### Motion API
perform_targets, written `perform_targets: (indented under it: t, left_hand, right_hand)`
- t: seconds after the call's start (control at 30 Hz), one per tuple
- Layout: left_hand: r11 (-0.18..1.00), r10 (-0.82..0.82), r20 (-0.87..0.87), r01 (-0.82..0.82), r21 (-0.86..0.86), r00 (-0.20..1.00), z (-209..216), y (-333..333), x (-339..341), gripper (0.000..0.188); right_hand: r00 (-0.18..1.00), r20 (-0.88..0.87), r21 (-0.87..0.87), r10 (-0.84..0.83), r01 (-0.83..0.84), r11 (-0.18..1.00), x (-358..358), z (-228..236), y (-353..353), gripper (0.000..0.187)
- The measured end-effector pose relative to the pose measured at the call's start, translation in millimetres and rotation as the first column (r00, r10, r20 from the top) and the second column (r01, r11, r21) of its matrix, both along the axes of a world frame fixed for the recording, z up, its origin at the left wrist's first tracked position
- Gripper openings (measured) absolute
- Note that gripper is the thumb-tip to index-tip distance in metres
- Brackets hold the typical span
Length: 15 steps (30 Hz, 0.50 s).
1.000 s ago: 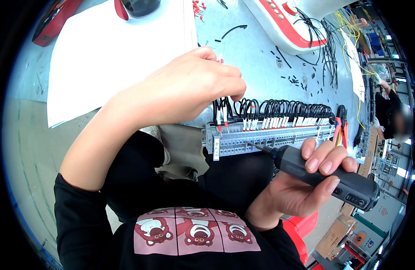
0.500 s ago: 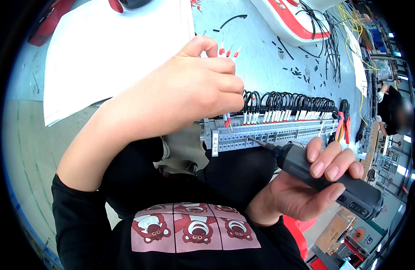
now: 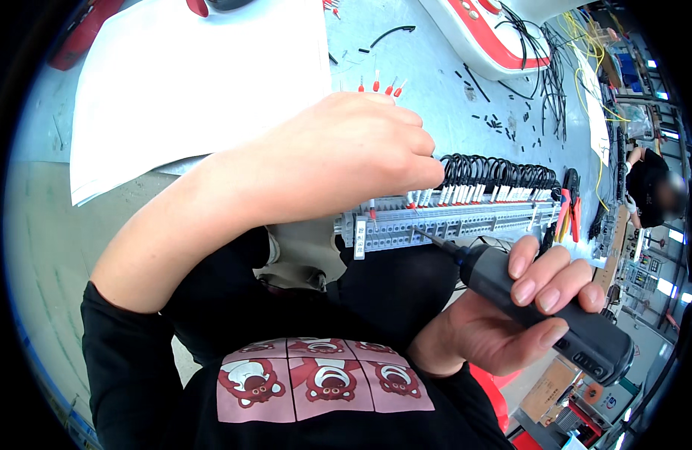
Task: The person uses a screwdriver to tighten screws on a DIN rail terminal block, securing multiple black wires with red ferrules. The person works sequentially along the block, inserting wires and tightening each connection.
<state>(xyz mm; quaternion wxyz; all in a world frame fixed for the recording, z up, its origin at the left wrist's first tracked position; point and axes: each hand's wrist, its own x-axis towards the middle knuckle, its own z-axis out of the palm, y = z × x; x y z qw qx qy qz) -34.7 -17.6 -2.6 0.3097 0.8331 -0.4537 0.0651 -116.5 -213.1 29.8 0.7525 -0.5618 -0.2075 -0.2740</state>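
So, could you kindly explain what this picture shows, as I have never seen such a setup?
There is no robot here: these are a person's bare hands, seen from a head-worn fisheye camera looking down, so straight edges bend. The right hand holds a dark electric screwdriver, its bit pointing towards a grey terminal strip with black wire loops along its far side. The left hand curls over the strip's left part; its fingertips are hidden, and red-tipped wire ends show beyond it. On the blue-grey table lie white paper, black scraps and a white-and-red machine.
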Motion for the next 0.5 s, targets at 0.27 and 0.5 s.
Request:
perform_targets:
  t: [0.27,0.5]
  left_hand:
    - [1.000,-0.018,0.068,0.018,0.000,0.998,-9.2,6.2,3.8,0.009]
    - [0.999,-0.027,0.058,0.024,0.039,0.998,-6.3,7.5,1.0,0.011]
  right_hand:
    - [0.994,0.051,-0.116,0.096,-0.090,0.989,2.0,-5.1,5.4,0.036]
    - [0.989,0.134,-0.298,0.068,-0.025,0.954,-0.4,-8.6,13.0,0.040]
